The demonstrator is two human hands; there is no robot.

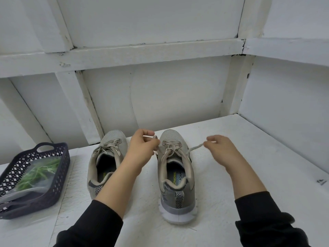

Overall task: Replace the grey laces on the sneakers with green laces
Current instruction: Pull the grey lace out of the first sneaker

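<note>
Grey laces (pixel 170 148) sit threaded in the left sneaker (pixel 108 152) and right sneaker (pixel 175 175), side by side on the white counter (pixel 249 166). A dark basket (pixel 60 168) at your left holds bagged green laces (pixel 37 173). Your left hand (pixel 142 150) and right hand (pixel 220 150) each pinch a lace end of the right sneaker.

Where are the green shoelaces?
In the head view, the bright green shoelaces lie at the far left, in a clear plastic bag inside the dark plastic lattice basket, left of the left grey mesh sneaker.
</note>
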